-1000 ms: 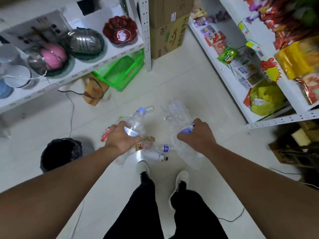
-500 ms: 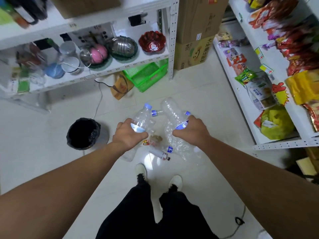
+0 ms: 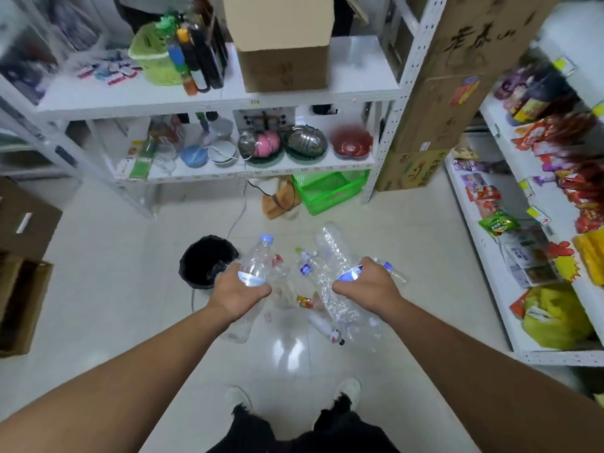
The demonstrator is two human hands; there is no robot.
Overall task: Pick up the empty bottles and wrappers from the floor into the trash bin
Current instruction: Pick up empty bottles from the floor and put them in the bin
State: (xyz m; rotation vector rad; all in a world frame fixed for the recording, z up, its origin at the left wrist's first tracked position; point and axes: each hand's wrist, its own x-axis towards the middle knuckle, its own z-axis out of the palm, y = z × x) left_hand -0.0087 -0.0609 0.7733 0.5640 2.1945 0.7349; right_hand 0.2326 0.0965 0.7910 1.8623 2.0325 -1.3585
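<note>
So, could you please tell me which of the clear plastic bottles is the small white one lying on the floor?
The small white bottle lies on the floor between the hands, opaque, unlike the clear bottles gripped by the left hand and right hand.

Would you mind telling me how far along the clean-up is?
Nothing can be confirmed inside the black trash bin yet. In hand: the left hand grips one clear bottle, the right hand grips crushed bottles. Left on the floor: a small white bottle and a red-yellow wrapper.
</note>
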